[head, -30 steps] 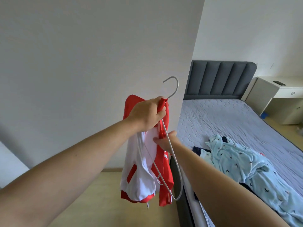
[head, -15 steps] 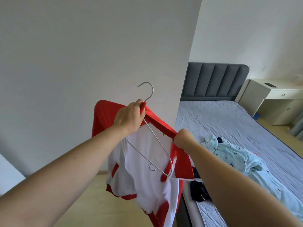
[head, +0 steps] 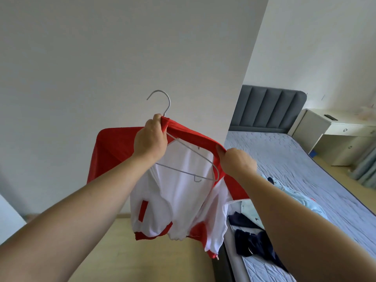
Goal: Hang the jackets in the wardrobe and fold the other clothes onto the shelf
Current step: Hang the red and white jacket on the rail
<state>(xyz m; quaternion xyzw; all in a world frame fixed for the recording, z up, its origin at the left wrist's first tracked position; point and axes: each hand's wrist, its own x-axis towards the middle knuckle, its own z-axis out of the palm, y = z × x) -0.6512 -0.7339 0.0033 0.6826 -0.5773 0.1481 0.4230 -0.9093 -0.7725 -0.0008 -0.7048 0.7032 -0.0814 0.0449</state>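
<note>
We are holding a jacket (head: 183,200) up in the air before a wall, beside the bed (head: 284,159). The left hand (head: 150,139) is gripping its red collar and the neck of a wire hanger (head: 169,102), fingers curled. The right hand (head: 237,161) is pinching the red shoulder. White panels with red trim are hanging loose below.

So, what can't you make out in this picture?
Head view only.
Thin white wire hanger: its left arm is behind the left hand gripping the red-and-white jacket.
Dark navy clothes on the grey quilted bed: right forearm covers part; garment type unclear.
Small dark object on the white bedside table: too small.
</note>
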